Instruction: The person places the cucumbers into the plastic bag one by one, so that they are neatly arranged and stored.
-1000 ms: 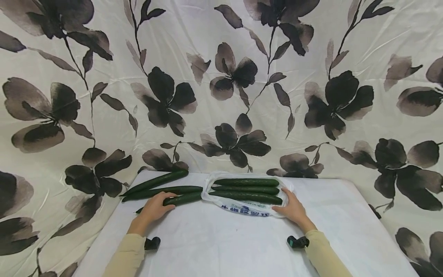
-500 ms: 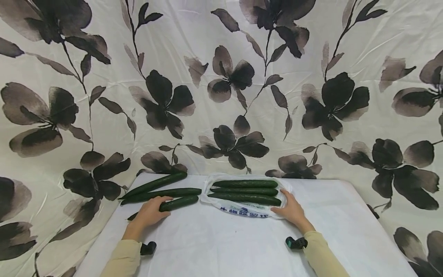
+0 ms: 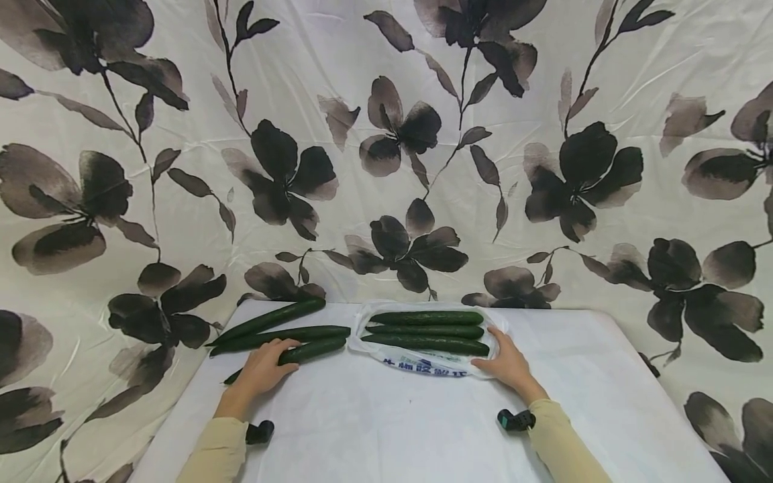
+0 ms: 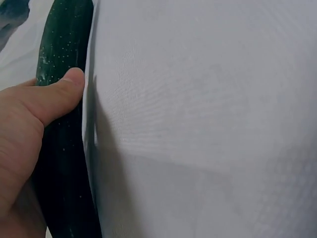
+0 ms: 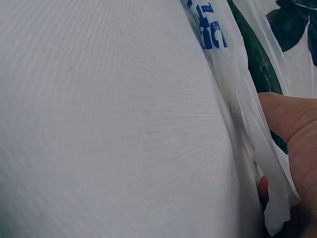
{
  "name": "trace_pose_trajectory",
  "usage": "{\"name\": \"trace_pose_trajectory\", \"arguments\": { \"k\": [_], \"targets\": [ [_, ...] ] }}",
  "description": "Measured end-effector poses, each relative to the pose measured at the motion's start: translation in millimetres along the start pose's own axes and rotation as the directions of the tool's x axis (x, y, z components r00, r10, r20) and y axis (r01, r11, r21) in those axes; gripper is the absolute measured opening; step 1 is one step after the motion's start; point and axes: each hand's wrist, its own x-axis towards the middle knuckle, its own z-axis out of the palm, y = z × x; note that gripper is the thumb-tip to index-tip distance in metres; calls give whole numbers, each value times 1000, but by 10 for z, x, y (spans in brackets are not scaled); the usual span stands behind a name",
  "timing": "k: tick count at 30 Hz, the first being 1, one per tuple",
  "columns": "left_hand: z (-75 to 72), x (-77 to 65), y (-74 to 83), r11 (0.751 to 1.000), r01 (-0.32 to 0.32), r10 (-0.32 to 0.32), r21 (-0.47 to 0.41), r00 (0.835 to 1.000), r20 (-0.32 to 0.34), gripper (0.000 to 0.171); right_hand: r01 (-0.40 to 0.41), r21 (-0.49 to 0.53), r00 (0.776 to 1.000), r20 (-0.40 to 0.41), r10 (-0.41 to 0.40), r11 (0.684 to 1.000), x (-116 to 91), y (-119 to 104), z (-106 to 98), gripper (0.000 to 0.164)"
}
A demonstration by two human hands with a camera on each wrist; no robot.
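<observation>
My left hand (image 3: 264,367) grips the nearest loose cucumber (image 3: 315,350) on the left of the table, thumb on its near side. The left wrist view shows this dark green cucumber (image 4: 64,44) lengthwise under the thumb. To the right lies a white plastic bag (image 3: 417,365) with blue print, spread open, with three cucumbers (image 3: 427,344) side by side in it. My right hand (image 3: 510,362) holds the bag's right edge. In the right wrist view the thumb is inside the bag's rim (image 5: 252,129), and a fingertip (image 5: 263,188) shows beneath the plastic.
Two more loose cucumbers (image 3: 286,335) lie behind the left hand, at the back left of the white-covered table (image 3: 386,436). A floral cloth (image 3: 398,168) hangs behind the table's far edge. Small black devices (image 3: 260,433) are worn at both wrists.
My left hand has shifted a little left with the cucumber, whose right end has come away from the bag. The right hand stays at the bag's edge.
</observation>
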Motion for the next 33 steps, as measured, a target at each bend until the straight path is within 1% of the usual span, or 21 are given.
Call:
{"name": "trace_pose_trajectory", "arguments": {
  "k": [5, 8, 12, 14, 17, 19, 21, 25, 29, 33],
  "targets": [
    [-54, 6, 54, 999, -20, 18, -46, 999, -41, 47, 4, 13, 1000, 2, -4, 1000, -9, 4, -1, 94],
    [-114, 6, 95, 997, -10, 7, -70, 999, -36, 47, 0, 20, 1000, -2, 0, 1000, -21, 2, 9, 94],
    [-194, 22, 123, 998, 0, -1, -69, 1000, -22, 48, -9, 15, 1000, 10, 9, 1000, -29, 10, 32, 94],
    [-228, 40, 140, 998, -11, 8, -65, 999, -35, 48, -11, 12, 1000, 10, 11, 1000, -24, 8, 33, 94],
    [-271, 84, 183, 996, -50, 45, -70, 996, -72, 47, -5, 9, 1000, -1, 5, 1000, -10, 1, 18, 94],
    [-293, 125, 222, 994, -79, 72, -71, 993, -94, 46, -1, 10, 1000, -10, 1, 1000, -1, -3, 1, 93],
    [-315, 168, 275, 993, -97, 90, -67, 991, -102, 45, -1, 8, 1000, -6, 1, 1000, 2, -5, -12, 93],
    [-344, 262, 398, 992, -112, 107, -62, 991, -81, 45, -8, -7, 1000, 3, 8, 1000, 1, 7, -15, 94],
    [-357, 392, 536, 989, -123, 117, -86, 991, -72, 45, -7, -12, 1000, -3, 7, 1000, 2, 14, -2, 94],
    [-331, 536, 673, 982, -169, 163, -86, 984, -74, 44, -6, -10, 1000, -5, 6, 1000, 1, 8, 6, 95]
  ]
}}
